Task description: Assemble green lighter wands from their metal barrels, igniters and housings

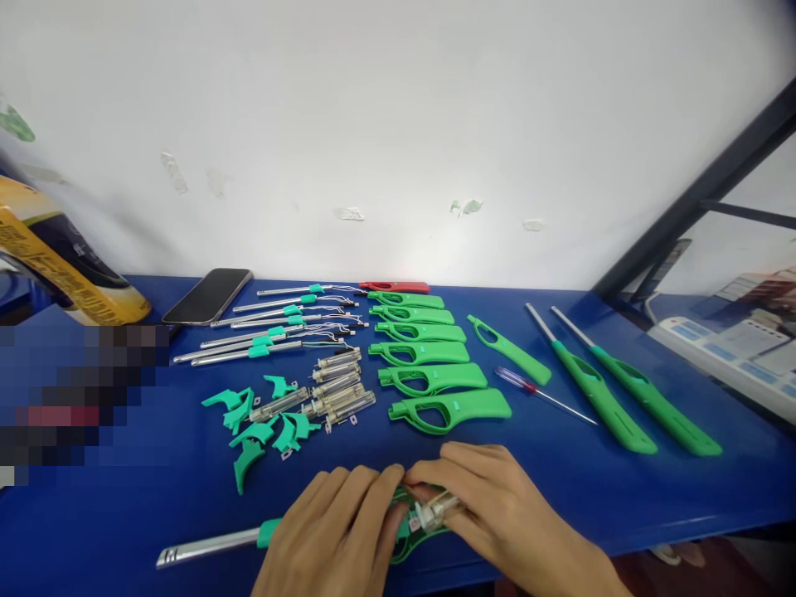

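At the table's near edge my left hand (339, 531) is closed over a green lighter housing (414, 549), its fingers hiding much of it. A silver lighter tube (215, 546) with a teal collar sticks out to the left from under this hand. My right hand (497, 510) is closed on a clear fuel tank (443, 506), which lies at the housing's opening. Both hands' fingertips meet above the housing. Beyond them lie several green housing halves (457, 406) in a column, several clear fuel tanks (351, 408) and several teal triggers (249, 464).
Several silver tubes with wires (230, 358) lie at the back left, near a phone (208, 296) and a yellow bottle (80, 265). A red housing half (398, 288) lies at the back. To the right are a loose green half (513, 352), a screwdriver (547, 395) and two whole lighters (603, 402).
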`<state>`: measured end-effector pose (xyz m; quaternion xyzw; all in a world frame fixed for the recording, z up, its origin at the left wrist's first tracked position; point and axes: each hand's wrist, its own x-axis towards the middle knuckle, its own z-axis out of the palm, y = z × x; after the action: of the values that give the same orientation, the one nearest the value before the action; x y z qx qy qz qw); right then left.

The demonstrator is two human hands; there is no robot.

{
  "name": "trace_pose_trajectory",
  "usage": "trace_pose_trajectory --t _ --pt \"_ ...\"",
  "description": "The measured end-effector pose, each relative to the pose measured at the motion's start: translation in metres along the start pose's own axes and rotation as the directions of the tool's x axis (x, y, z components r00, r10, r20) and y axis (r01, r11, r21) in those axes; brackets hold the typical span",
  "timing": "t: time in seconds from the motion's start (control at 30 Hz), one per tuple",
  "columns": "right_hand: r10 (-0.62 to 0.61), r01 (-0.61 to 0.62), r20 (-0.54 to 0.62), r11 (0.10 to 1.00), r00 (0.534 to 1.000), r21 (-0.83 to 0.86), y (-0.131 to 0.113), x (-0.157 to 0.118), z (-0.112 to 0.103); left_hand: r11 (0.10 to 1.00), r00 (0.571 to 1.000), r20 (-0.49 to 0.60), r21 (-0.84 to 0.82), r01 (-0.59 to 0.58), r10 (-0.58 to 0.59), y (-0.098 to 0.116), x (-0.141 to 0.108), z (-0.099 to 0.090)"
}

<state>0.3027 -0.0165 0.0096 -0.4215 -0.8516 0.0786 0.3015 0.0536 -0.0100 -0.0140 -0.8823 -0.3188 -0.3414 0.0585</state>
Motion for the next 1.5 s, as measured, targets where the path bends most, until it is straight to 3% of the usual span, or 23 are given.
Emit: trace_pose_trajectory --t 0.17,0.37,0.47,0.6,1.5 --pt "0.040 -0.040 -0.007 0.999 0.999 -0.012 -0.001 -0.013 -0.005 1.000 0.999 0.020 0.007 0.027 -0.027 0.002 0.002 0.006" --pt "0.280 -0.289 -0.121 0.955 0.952 -0.063 -0.016 -0.033 -0.012 0.997 0.997 0.021 -0.008 0.071 -0.070 0.006 -0.002 0.006" --pt "0.232 -0.232 -0.097 0.973 0.968 0.008 -0.018 -0.024 -0.012 0.999 0.999 0.022 -0.005 0.043 -0.043 0.006 -0.003 0.004" --pt "0.148 -0.150 -0.083 0.988 0.986 -0.021 -0.014 -0.014 -0.012 0.999 0.999 0.016 -0.005 0.032 -0.032 0.005 -0.004 0.004" --pt "0.028 -0.050 -0.130 0.984 0.991 -0.169 -0.013 -0.018 -0.007 0.999 0.999 -0.007 -0.022 0.035 -0.035 0.009 -0.005 0.009"
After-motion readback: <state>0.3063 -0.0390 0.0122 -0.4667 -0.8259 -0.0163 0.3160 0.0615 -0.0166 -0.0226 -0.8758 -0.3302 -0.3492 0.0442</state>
